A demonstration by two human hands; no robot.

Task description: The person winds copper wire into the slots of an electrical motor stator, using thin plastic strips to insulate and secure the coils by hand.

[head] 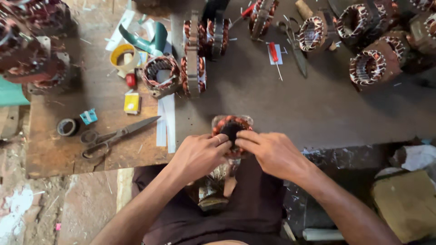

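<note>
a: how far is the work on the motor coil (231, 129), as you see it?

b: it looks to me in the middle. the copper wire is already wound in the ring, but both hands are at its top, so i judge the windings are not yet tidy or tied. many other wound coils (374, 66) lie on the tabletop (272, 100) — they look more finished, i cannot say for sure.

a: where is the coil now?

b: at the near edge of the tabletop, just above the person's lap, standing between the two hands.

a: and the hands?

b: the left hand (197, 154) comes from the left, fingers bent and narrow, pinching the rim. the right hand (272, 152) comes from the right, fingertips closed on the same top edge — both wrists low, arms reaching forward. the scissors (113, 136) lie well apart on the left, not touched.
</note>
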